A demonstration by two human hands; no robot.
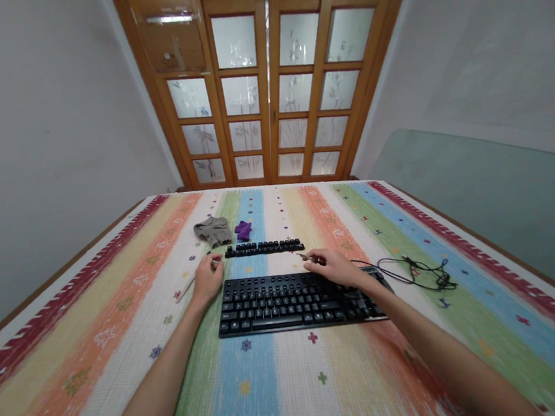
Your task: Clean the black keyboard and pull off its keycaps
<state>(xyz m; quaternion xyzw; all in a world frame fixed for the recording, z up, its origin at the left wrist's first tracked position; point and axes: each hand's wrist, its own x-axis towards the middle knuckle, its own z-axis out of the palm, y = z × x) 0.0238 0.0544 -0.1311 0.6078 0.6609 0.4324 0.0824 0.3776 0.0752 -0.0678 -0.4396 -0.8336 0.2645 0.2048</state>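
Observation:
A black keyboard [291, 301] lies on the striped tablecloth in front of me. Beyond it sits a separate row of black keycaps [264, 248]. My left hand [208, 280] rests on the cloth just left of the keyboard's far corner, fingers curled round a thin stick-like tool [187, 288]. My right hand [335, 268] lies over the keyboard's far right edge, pinching a small thin tool [304, 256] whose tip points toward the keycap row.
A grey cloth [212, 230] and a small purple cloth [243, 229] lie beyond the keycap row. The keyboard's black cable [418, 273] coils on the right. The striped tablecloth [97, 330] covers the table; a wooden glazed door [265, 85] stands behind.

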